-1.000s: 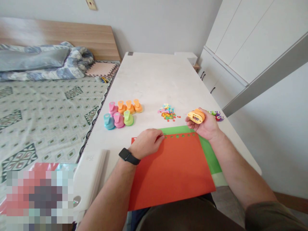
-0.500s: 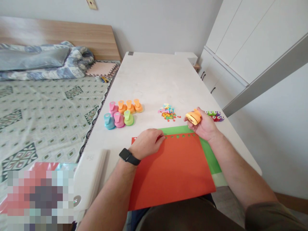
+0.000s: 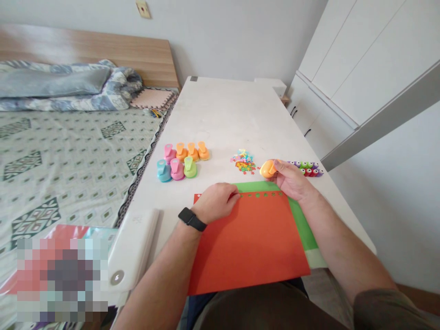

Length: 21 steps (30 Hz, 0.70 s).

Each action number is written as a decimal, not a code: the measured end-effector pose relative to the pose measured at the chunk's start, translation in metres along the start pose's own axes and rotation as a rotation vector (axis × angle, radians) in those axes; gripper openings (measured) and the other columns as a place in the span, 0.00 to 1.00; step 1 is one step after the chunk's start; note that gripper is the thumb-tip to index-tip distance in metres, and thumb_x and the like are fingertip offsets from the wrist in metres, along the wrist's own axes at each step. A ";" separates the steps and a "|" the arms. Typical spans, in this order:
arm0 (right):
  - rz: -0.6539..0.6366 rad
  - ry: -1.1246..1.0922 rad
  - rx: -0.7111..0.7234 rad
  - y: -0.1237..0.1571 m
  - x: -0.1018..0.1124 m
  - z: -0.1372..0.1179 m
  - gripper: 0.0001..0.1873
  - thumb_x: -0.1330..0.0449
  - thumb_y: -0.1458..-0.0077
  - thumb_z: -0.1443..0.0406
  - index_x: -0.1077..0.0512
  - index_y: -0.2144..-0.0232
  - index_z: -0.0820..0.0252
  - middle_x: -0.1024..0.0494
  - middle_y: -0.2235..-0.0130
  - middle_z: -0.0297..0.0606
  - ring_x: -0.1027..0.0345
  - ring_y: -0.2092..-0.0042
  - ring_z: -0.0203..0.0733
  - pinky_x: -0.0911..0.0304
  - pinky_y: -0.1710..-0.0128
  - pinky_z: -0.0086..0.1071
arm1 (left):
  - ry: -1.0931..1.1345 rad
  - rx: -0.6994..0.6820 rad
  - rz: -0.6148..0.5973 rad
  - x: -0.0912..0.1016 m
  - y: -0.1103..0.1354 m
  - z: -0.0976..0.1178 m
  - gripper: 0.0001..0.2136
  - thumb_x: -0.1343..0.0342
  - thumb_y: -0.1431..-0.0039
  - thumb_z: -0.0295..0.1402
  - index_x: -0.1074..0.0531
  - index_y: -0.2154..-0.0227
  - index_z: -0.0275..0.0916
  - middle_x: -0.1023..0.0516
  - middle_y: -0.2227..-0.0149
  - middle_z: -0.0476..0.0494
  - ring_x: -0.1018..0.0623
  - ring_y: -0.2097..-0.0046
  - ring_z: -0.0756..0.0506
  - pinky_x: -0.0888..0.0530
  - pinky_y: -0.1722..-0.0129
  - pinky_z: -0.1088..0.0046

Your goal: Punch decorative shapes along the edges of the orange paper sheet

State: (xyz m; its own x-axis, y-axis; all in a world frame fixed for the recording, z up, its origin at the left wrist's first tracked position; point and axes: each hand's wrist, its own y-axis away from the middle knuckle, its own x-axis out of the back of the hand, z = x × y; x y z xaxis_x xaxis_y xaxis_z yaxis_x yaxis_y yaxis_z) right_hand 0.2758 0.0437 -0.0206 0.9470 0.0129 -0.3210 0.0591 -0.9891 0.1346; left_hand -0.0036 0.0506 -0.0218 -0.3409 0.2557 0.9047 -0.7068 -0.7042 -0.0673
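Observation:
In the head view, my right hand [image 3: 292, 179] grips an orange craft punch [image 3: 268, 169] above the far edge of the papers, its lever under my thumb. My left hand [image 3: 218, 201], with curled fingers, is closed at the top edge of a red sheet of paper [image 3: 250, 243]; the fingertips are partly hidden. A row of small punched shapes runs along that edge, and green shows through them. Beneath the red sheet lies green paper [image 3: 304, 229], sticking out at the top and right. Beyond it is a pile of small colourful paper cutouts [image 3: 244, 162].
Several more craft punches [image 3: 177, 169] stand in two rows at the left of the white table [image 3: 223, 114]. Small punches in purple, green and red [image 3: 311, 168] sit right of my right hand. A long white device [image 3: 132, 247] lies by the left edge, beside a bed [image 3: 79, 156].
My right hand has turned the orange craft punch, so its rounded orange top and lever show instead of its slotted face. My left hand stays at the red paper. The view has shifted slightly.

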 end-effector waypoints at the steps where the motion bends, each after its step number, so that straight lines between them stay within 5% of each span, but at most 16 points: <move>1: 0.007 0.007 0.008 -0.001 -0.001 -0.002 0.14 0.32 0.43 0.51 0.21 0.63 0.55 0.18 0.61 0.39 0.26 0.61 0.42 0.30 0.64 0.34 | 0.002 -0.002 0.002 0.000 0.000 0.000 0.11 0.49 0.32 0.35 0.23 0.65 0.40 0.19 0.65 0.43 0.21 0.62 0.43 0.31 0.62 0.68; 15: 0.021 0.115 0.049 -0.031 -0.024 -0.032 0.18 0.34 0.41 0.49 0.20 0.66 0.58 0.18 0.63 0.41 0.25 0.62 0.42 0.32 0.65 0.33 | 0.019 -0.013 0.027 -0.002 0.001 -0.001 0.11 0.49 0.32 0.35 0.23 0.66 0.39 0.18 0.65 0.43 0.21 0.64 0.44 0.31 0.63 0.70; 21: 0.096 0.209 -0.104 -0.031 -0.021 -0.026 0.19 0.33 0.43 0.49 0.22 0.68 0.60 0.17 0.64 0.43 0.23 0.65 0.42 0.30 0.69 0.32 | -0.003 -0.004 0.020 -0.001 0.001 -0.001 0.11 0.49 0.32 0.35 0.23 0.66 0.39 0.18 0.66 0.43 0.21 0.64 0.44 0.31 0.64 0.69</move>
State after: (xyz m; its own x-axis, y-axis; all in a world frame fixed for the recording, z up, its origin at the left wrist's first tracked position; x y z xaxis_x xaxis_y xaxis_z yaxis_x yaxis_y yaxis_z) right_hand 0.2622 0.0776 0.0064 0.9939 -0.0392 -0.1028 -0.0118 -0.9670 0.2547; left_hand -0.0046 0.0508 -0.0236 -0.3528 0.2396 0.9045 -0.7023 -0.7066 -0.0867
